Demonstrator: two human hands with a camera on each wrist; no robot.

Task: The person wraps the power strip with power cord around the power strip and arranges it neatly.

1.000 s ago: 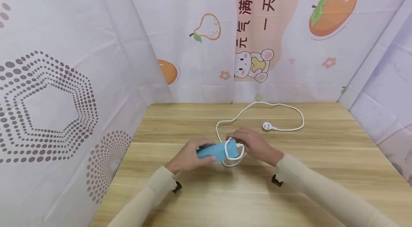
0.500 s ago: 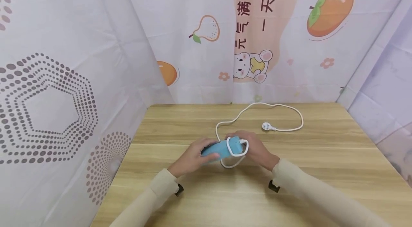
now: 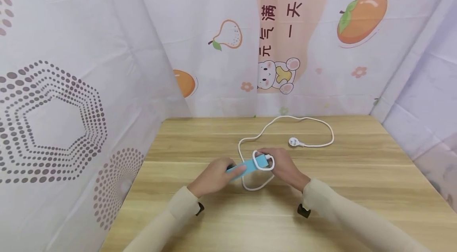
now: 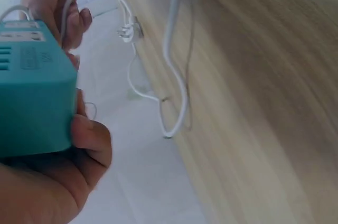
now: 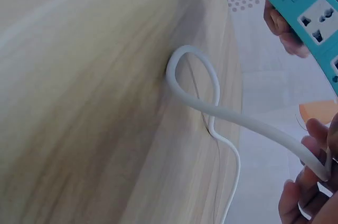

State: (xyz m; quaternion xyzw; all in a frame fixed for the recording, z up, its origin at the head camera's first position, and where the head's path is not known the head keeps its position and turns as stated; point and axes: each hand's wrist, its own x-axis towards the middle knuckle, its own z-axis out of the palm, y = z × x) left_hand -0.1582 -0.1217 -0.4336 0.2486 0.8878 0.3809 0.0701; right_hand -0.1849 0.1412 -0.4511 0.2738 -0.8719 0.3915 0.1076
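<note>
Cord passed around the right end of the strip in the head view, the strip tilted above the table between the two hands. The left hand was wrapped on its other end; whether the right hand touched the corded end, I could not tell. The plug lay beyond, on the table. In the left wrist view, thumb and fingers clasped the strip's blunt end, a sound anchor if clear of the cord's path. In the right wrist view, the right hand's fingers curled about the cord, whose slack rose from a loop on the table, and the strip's sockets showed. Light, steady tension and turns laid side by side looked best for winding; a hard tug where the cord entered the strip seemed worth avoiding.
</note>
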